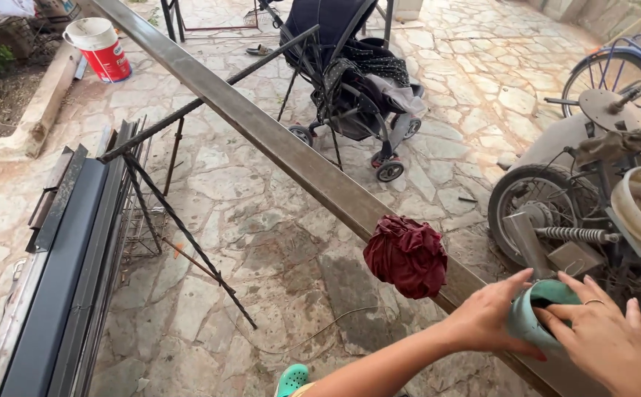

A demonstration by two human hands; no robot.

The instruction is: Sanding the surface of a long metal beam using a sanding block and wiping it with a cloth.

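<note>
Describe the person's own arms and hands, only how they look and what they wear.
Both arms are bare, with no sleeves, gloves or watch in view. The left hand has nothing on it. The right hand wears a thin ring on one finger. Nails are short and unpainted.

Only real package here is a bucket [100, 48], way off from both hands, up in the far top-left corner by the garden edge. It's a round tub, red body with a white band and rim, sitting tilted on the stone paving. No signs, screens or other labels that I can see.
</note>
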